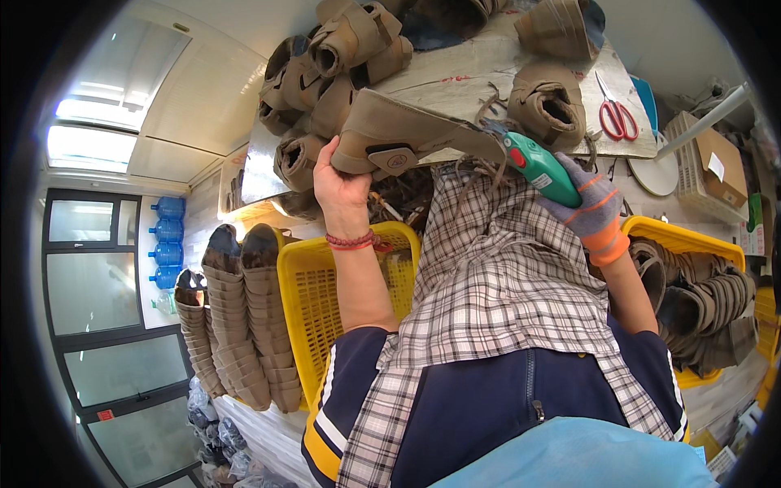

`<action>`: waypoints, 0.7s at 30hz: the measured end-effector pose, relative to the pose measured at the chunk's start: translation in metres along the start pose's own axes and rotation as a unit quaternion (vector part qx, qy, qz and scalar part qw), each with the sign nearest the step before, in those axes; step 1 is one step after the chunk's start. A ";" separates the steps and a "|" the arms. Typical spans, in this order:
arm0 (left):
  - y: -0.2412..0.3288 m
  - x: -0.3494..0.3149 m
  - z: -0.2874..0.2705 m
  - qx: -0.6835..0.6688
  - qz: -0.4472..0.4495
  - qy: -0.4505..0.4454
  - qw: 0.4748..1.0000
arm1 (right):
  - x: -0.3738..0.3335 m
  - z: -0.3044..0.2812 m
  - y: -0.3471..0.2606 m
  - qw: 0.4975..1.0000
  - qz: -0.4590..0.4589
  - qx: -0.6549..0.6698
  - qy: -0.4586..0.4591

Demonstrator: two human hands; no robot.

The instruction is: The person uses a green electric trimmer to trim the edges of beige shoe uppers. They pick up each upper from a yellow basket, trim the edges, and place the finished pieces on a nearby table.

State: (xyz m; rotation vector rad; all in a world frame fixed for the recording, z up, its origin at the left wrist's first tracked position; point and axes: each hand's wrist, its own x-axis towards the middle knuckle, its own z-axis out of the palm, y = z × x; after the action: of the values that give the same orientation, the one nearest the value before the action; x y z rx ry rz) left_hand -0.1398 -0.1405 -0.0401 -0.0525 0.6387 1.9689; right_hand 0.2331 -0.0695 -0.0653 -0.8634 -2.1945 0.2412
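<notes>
A brown shoe upper (423,130) with a pale badge near its heel is stretched out in front of me. My left hand (342,183), bare and with a red bracelet at the wrist, grips its heel end from below. In my right hand (590,195), in a grey and orange glove, is a green handheld electric cutter (541,171). The cutter's head meets the far right end of the upper, and its blade is too small to make out. Brown strips (480,175) dangle beneath that end, over my checked apron (496,268).
More shoe uppers (350,41) are heaped at the table's left, another (547,106) stands at the right. Red-handled scissors (618,118) lie by the table's (455,73) right edge. Yellow baskets (313,325) flank me; the right one holds stacked uppers (700,293). Tall stacks (244,325) stand at left.
</notes>
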 end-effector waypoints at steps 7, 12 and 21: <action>-0.014 -0.003 0.003 -0.008 -0.044 -0.026 0.999 | -0.004 -0.004 -0.003 1.000 -0.028 -0.011 -0.001; -0.024 -0.005 0.003 0.004 -0.052 -0.016 0.999 | -0.004 -0.002 -0.003 1.000 -0.022 0.001 -0.003; -0.033 -0.015 0.013 0.009 -0.049 -0.070 0.996 | 0.003 -0.003 -0.006 0.999 -0.029 0.044 0.003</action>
State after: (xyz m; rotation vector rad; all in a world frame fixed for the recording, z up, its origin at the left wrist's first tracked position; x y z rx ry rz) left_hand -0.1012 -0.1360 -0.0381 0.0637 0.5510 1.8551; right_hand 0.2308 -0.0723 -0.0595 -0.7485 -2.1836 0.3047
